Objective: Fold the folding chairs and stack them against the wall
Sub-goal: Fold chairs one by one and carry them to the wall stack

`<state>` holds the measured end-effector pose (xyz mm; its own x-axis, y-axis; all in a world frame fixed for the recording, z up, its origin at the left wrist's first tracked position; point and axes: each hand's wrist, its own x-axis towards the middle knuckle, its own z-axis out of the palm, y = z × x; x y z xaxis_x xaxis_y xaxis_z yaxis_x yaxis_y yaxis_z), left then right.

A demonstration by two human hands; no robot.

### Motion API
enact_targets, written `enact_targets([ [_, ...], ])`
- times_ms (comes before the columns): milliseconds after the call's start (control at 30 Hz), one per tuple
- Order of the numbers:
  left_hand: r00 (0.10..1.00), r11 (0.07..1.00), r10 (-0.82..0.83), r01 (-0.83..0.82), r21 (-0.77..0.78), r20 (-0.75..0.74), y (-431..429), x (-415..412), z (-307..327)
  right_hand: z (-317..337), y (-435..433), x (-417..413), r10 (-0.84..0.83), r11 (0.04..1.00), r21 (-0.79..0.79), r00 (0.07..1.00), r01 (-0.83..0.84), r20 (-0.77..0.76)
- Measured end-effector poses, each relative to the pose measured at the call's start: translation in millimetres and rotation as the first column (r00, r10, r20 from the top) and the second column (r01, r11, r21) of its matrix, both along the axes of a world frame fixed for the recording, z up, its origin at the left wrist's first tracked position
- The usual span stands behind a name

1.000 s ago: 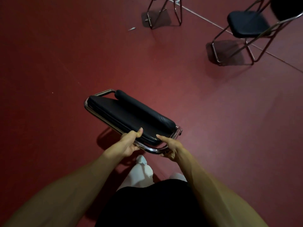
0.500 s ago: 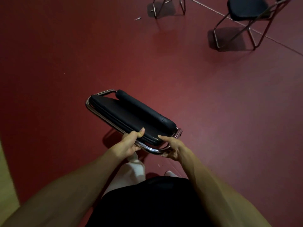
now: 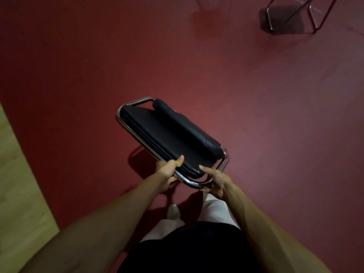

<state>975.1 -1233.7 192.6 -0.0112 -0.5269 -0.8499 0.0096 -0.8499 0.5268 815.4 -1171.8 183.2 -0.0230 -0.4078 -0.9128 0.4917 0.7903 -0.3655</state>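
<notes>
Head view: folded chair (image 3: 167,134) held at twelve o'clock, over the red floor (image 3: 78,66).
Its black seat and backrest pads lie closed within the chrome frame; my left hand (image 3: 166,172) and right hand (image 3: 216,181) each grip the near bend. Another chair's legs (image 3: 291,16) stand at one o'clock.

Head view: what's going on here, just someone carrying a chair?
A person holds a folded chair, black padding in a chrome frame, out in front of their body. The left hand and right hand both grip the near end of the frame, thumbs on the seat edge. Below is red floor, with a wooden strip at the left. The legs of a second chair stand at the top right. No wall or stack is in view.
</notes>
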Motion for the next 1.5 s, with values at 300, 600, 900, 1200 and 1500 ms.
enact_targets([
  [300,0.999,1.0,-0.011,0.011,-0.011,0.04,117,56,17,19,118,57,0.046,0.998,0.033,0.999,-0.046,0.001],
  [600,0.995,0.996,0.088,-0.088,-0.012,0.035,276,31,25,19,261,31,0.098,0.994,-0.051,0.995,-0.099,-0.021],
  [900,0.988,0.987,0.151,-0.152,0.049,0.034,436,6,33,21,403,-1,0.245,0.969,0.008,0.969,-0.245,0.002],
  [1200,0.997,0.997,0.071,-0.072,0.011,0.035,519,58,37,32,492,48,0.213,0.976,0.037,0.975,-0.215,0.057],
  [1500,0.998,0.997,0.066,-0.066,0.044,-0.011,612,192,13,19,591,185,0.155,0.985,0.073,0.988,-0.154,-0.005],
])
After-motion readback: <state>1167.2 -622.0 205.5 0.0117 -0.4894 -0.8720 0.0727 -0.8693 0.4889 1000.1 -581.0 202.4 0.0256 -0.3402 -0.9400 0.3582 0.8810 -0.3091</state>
